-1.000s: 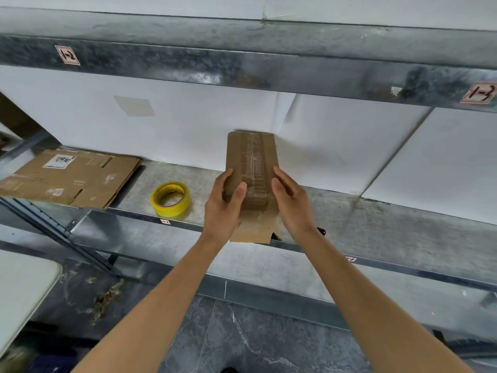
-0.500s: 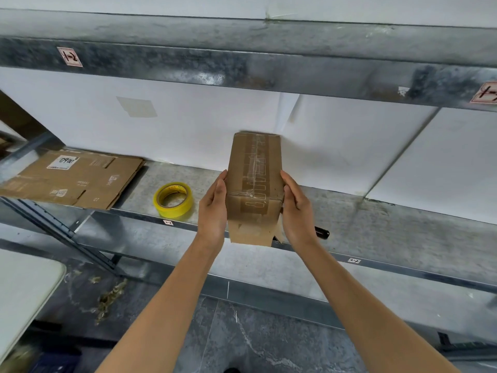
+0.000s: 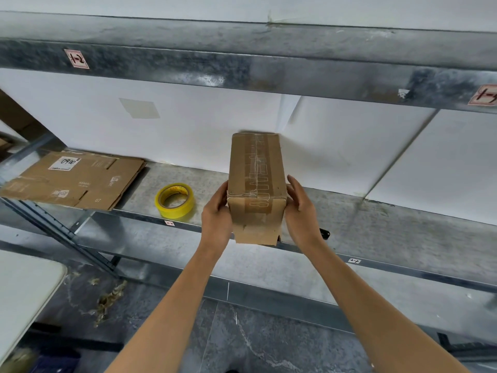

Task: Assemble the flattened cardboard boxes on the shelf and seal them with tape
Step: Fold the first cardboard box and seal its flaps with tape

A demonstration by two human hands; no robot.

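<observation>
Assembly work: squaring comes before sealing

Flat palms clamp a narrow brown cardboard box [image 3: 256, 181] from either side over the near edge of the grey metal shelf [image 3: 376, 232]. The left hand [image 3: 216, 216] and right hand [image 3: 301, 214] have fingers straight and pointing up, with both forearms reaching up from below. Even pressure on both sides should keep the corners true. The ragged near flap likely needs tucking before the yellow tape roll [image 3: 174, 201], just left, is used.
</observation>
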